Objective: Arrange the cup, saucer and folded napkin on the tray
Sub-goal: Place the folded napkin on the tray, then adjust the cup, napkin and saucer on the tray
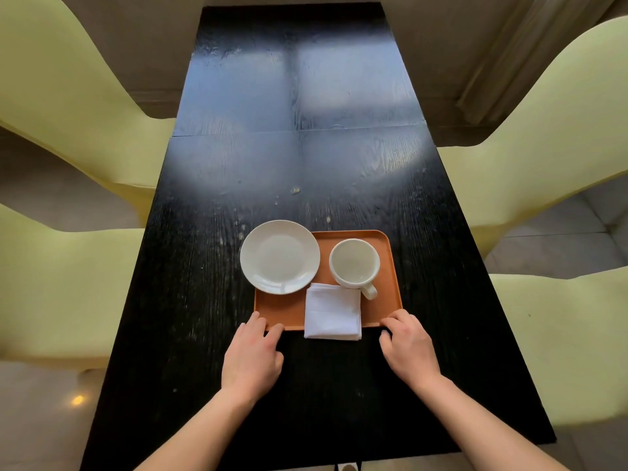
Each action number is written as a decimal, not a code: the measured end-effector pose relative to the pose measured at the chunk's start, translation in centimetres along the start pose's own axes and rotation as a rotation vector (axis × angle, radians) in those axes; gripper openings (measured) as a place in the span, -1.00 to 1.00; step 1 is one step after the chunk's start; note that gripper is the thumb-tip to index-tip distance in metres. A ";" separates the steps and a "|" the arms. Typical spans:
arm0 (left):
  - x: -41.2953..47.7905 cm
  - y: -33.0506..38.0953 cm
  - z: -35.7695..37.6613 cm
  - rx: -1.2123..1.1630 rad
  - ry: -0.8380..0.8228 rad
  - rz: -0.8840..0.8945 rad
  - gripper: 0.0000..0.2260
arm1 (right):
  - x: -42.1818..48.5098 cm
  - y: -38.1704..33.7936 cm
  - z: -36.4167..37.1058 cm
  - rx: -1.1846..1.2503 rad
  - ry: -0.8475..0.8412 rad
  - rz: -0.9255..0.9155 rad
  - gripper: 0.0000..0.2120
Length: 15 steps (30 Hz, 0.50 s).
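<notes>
Both forearms reach in from the bottom edge, palms down. Left hand (253, 355) sits at the near-left corner of the flat orange rectangular tray (282, 309), fingers loosely curled, fingertips touching the tray's near rim; nothing gripped that I can see. Right hand (409, 348) mirrors it at the near-right corner, fingers bent over the rim; can't tell whether it pinches the edge or just rests. Tray lies on the long black wood-grain table (306, 164). Round white saucer (280, 257) overhangs the tray's far-left corner, partly off it. White ceramic cup (354, 263) stands upright on the right half, handle pointing toward the person. Folded white cloth napkin (333, 311) lies at the near middle, overhanging the near rim, its far corner touching or just under the cup. Fingertips under the rim are hidden. Pale yellow-green chairs (68, 283) flank the table, cropped by the frame.
</notes>
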<state>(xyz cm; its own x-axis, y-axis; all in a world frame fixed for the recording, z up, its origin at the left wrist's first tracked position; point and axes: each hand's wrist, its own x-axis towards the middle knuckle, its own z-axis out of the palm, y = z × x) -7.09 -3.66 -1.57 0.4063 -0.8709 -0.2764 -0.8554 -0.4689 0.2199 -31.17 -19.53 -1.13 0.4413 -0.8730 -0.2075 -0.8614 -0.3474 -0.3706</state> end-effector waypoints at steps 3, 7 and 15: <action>-2.1 -0.4 0.1 0.017 -0.017 0.001 -0.61 | -1.3 -0.2 0.3 -0.008 -0.026 0.018 -0.76; -4.5 -0.9 0.2 0.038 -0.036 0.034 -0.66 | -2.8 -0.6 0.4 -0.019 -0.067 0.031 -0.73; -5.7 -1.0 0.3 -0.012 -0.040 0.022 -0.63 | -2.8 -1.7 -0.4 -0.040 -0.153 0.074 -0.79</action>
<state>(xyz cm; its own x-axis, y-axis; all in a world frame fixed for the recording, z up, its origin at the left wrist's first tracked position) -8.63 1.86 -0.50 0.3737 -0.8748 -0.3084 -0.8602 -0.4512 0.2376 -31.02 -16.58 0.43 0.4065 -0.8358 -0.3691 -0.9011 -0.2999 -0.3133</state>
